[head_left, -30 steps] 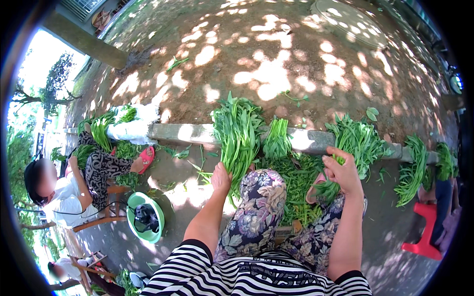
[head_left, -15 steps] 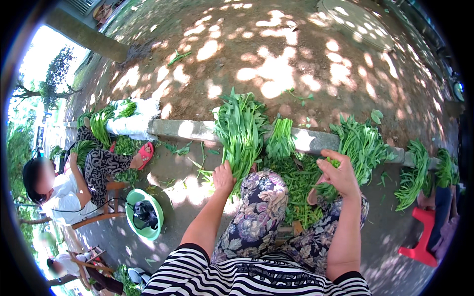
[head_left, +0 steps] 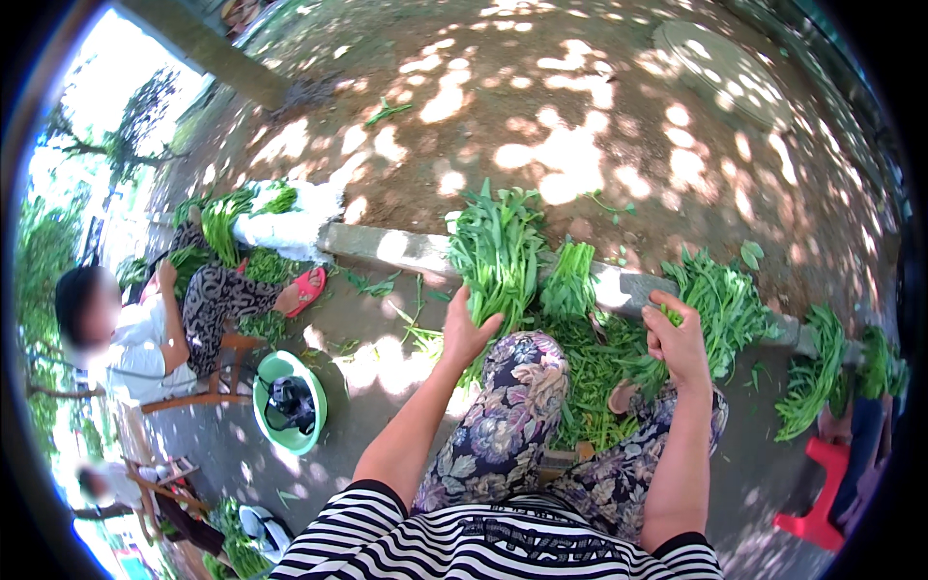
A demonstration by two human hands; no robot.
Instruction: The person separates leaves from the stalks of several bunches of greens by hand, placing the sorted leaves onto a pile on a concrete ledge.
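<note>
My left hand (head_left: pixel 469 329) is at the lower left side of a large bundle of long leafy greens (head_left: pixel 495 246), with thumb and fingers apart against its stems. The bundle leans on the concrete curb. My right hand (head_left: pixel 679 336) is curled closed, with a bit of green stem (head_left: pixel 671 316) showing between its fingers. Beside the large bundle lies a smaller bunch of cut stems (head_left: pixel 570 275). A loose heap of greens (head_left: pixel 594 387) covers the ground between my knees. Another leafy pile (head_left: pixel 720 309) rests on the curb just right of my right hand.
The concrete curb (head_left: pixel 391 247) runs across in front of me. To the left stand a green basin (head_left: pixel 314 425) with a dark bag in it and a person on a wooden chair (head_left: pixel 208 401). A red stool (head_left: pixel 822 493) and more greens (head_left: pixel 812 377) are at right.
My left hand has opened from its hold on the large bundle, its thumb now spread. My right hand's fingers have curled in more. The view has shifted slightly.
</note>
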